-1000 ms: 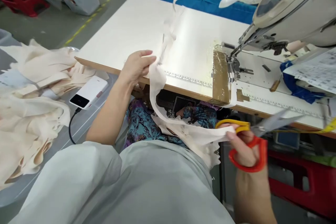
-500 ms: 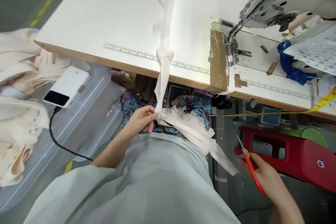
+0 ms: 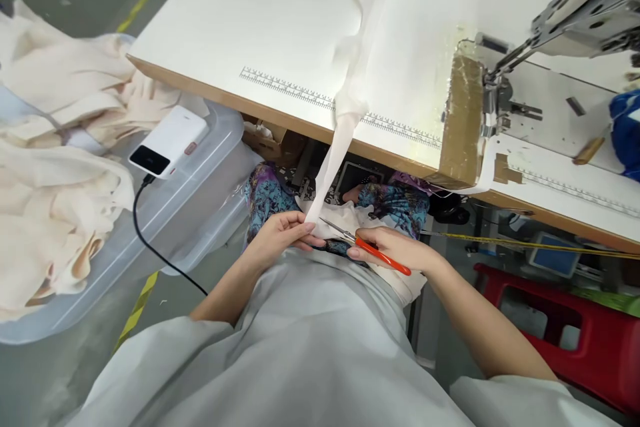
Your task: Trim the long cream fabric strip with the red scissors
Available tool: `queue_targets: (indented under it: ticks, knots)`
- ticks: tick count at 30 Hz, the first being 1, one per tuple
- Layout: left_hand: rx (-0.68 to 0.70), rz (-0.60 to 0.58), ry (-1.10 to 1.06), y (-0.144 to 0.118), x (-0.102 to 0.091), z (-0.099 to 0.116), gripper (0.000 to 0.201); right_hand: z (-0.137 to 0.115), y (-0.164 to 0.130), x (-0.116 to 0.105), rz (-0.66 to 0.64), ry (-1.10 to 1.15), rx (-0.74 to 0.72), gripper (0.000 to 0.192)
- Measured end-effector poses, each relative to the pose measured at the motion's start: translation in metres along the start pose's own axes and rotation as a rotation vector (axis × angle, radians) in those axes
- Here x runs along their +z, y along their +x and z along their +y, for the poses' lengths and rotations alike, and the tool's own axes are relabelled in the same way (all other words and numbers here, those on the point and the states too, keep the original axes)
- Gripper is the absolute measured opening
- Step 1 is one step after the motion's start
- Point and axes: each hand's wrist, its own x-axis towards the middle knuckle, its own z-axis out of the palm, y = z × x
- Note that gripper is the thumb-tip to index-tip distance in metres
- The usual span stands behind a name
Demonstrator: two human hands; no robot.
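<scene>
White fabric strip point(image 3: 345, 120) hangs over the bench point(image 3: 240, 27) front edge; left hand point(image 3: 280, 237) pinches its end, right hand point(image 3: 395, 250) grips scissors point(image 3: 365, 245), whose blades could nick the close fingertips.

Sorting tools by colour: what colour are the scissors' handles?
Orange-red, on the scissors in the right hand; head view.

The sewing machine point(image 3: 575, 20) runs off the top-right edge; the scissors' point(image 3: 367, 247) handles hide inside the right hand point(image 3: 395, 250).
</scene>
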Motion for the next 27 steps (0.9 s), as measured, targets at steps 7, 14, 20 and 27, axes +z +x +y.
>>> queue_targets:
  ticks: [7,14,20,27]
  knots:
    - [-0.013,-0.011,-0.004,-0.003,-0.002,0.002,0.043,-0.002,0.013,-0.002,-0.054,-0.01,-0.053,0.056]
    - [-0.023,0.016,0.001,-0.006,-0.002,0.007,0.043,-0.009,0.014,-0.003,0.062,-0.249,-0.033,0.055]
    - [-0.021,0.021,0.027,-0.007,-0.002,0.007,0.044,-0.017,0.01,0.0,0.176,-0.506,0.03,0.051]
    - [-0.014,0.016,0.045,-0.009,-0.001,0.008,0.042,-0.02,0.007,0.003,0.219,-0.537,0.062,0.051]
